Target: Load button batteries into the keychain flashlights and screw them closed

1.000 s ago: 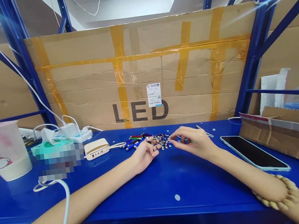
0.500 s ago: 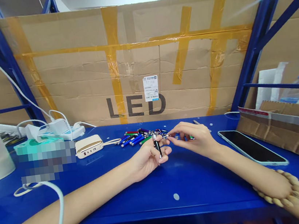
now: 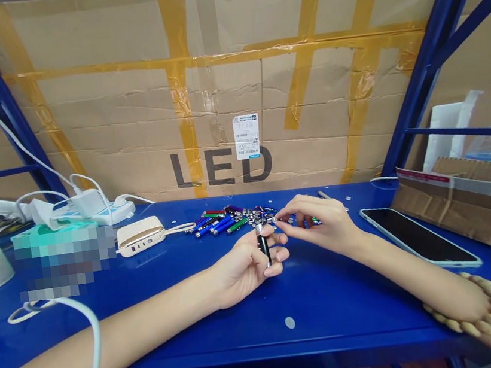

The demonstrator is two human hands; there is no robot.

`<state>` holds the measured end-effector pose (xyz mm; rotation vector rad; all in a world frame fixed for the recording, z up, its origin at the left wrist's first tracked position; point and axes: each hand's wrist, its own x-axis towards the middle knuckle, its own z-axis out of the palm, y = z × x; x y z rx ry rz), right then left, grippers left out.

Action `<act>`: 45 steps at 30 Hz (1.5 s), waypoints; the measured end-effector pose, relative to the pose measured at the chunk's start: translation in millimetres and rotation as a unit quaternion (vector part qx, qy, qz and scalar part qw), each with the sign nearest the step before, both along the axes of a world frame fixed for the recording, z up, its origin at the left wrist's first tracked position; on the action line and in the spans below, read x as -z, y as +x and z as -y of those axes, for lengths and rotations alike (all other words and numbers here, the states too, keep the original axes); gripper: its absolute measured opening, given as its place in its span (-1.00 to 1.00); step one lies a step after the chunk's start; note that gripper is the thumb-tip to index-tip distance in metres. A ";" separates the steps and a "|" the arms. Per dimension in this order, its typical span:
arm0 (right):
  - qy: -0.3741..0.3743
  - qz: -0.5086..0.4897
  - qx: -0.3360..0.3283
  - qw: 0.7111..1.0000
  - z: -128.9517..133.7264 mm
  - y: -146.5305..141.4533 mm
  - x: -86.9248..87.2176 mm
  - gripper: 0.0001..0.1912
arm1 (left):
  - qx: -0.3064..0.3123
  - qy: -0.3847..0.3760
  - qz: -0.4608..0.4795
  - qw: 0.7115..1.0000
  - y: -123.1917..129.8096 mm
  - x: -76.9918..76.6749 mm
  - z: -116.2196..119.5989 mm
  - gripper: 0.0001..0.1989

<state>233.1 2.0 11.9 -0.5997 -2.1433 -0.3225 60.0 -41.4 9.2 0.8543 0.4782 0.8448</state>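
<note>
Blue shelf edge (image 3: 268,353) lies below the left hand (image 3: 245,268) gripping a penlight (image 3: 264,249).

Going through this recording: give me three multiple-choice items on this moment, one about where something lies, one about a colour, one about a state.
1. Where does the phone lie?
A. Beside the power bank
B. Right of the right hand, on the blue shelf
C. Under the left forearm

2. What colour is the small cylinder in the left hand?
A. Red
B. Green
C. Black

3. How is the right hand posed?
A. Flat on the shelf
B. Fingertips pinched above the pile of small metal parts
C. Wrapped around the phone

1 B: the phone lies beyond the right hand.
2 C: a dark body shows between the fingers.
3 B: thumb and fingers meet over the pile.
</note>
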 end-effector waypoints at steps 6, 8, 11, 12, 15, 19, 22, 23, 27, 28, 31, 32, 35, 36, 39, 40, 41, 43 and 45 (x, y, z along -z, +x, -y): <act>0.000 -0.001 -0.005 1.000 -0.8 -0.3 -0.8 -0.86 | -0.044 0.000 -0.028 0.999 1.9 -0.2 -1.0 -0.54; 0.002 -0.005 -0.011 1.000 -1.3 0.0 -0.4 -0.85 | -0.038 -0.004 -0.023 0.999 1.0 -1.1 -1.4 -0.55; 0.010 -0.011 -0.017 1.000 -1.8 1.0 -0.1 -0.86 | -0.002 -0.017 0.006 1.000 -1.6 -1.8 -2.2 -0.55; 0.011 -0.012 -0.017 1.000 -1.9 1.2 -0.2 -0.86 | 0.010 -0.021 0.019 1.000 -2.4 -1.6 -2.6 -0.55; 0.007 -0.010 -0.012 1.000 -2.6 1.0 -0.6 -0.86 | 0.033 -0.024 0.048 0.998 -4.2 -0.3 -4.0 -0.55; 0.000 -0.010 -0.014 1.000 -3.9 0.4 0.0 -0.87 | 0.040 -0.028 0.054 0.997 -4.2 1.6 -5.1 -0.55; -0.009 -0.011 -0.012 1.000 -5.0 1.0 1.0 -0.87 | 0.039 -0.032 0.048 0.998 -3.5 1.6 -4.1 -0.55; -0.013 -0.012 -0.010 1.000 -5.4 1.4 1.3 -0.87 | 0.036 -0.034 0.041 0.998 -3.3 1.2 -3.5 -0.54; -0.031 -0.021 -0.004 0.999 -8.8 3.8 1.6 -0.85 | 0.013 -0.048 -0.004 0.999 -1.8 -1.3 -0.3 -0.49; -0.036 -0.022 -0.003 0.999 -10.2 4.6 1.7 -0.85 | 0.007 -0.052 -0.012 0.999 -1.5 -1.8 0.2 -0.47; -0.056 -0.024 0.004 0.998 -15.6 6.8 2.7 -0.85 | -0.002 -0.056 -0.021 0.998 -0.7 -1.3 0.2 -0.47; -0.063 -0.026 0.005 0.998 -17.6 7.5 3.2 -0.85 | -0.001 -0.052 -0.021 0.998 -0.7 -0.7 -0.3 -0.48; -0.081 -0.031 0.011 0.996 -22.5 9.4 4.7 -0.86 | 0.005 -0.033 -0.018 0.999 -1.7 1.8 -2.2 -0.47; -0.086 -0.033 0.012 0.996 -23.7 9.9 5.1 -0.86 | 0.006 -0.028 -0.017 0.999 -2.4 2.4 -2.8 -0.47; -0.097 -0.038 0.018 0.994 -26.2 11.6 5.4 -0.86 | 0.017 -0.024 -0.010 1.000 -4.5 2.8 -4.0 -0.49; -0.101 -0.039 0.020 0.994 -26.8 12.2 5.5 -0.86 | 0.023 -0.024 -0.004 0.999 -5.2 2.5 -4.3 -0.50; -0.105 -0.040 0.021 0.993 -27.4 12.8 5.5 -0.85 | 0.028 -0.024 0.001 0.999 -5.8 2.1 -4.4 -0.51; -0.113 -0.043 0.021 0.992 -28.3 13.7 5.8 -0.85 | 0.033 -0.025 0.009 0.999 -6.7 0.9 -4.6 -0.54; -0.118 -0.043 0.022 0.992 -28.6 13.9 5.9 -0.84 | 0.035 -0.024 0.015 0.999 -7.3 0.0 -4.8 -0.56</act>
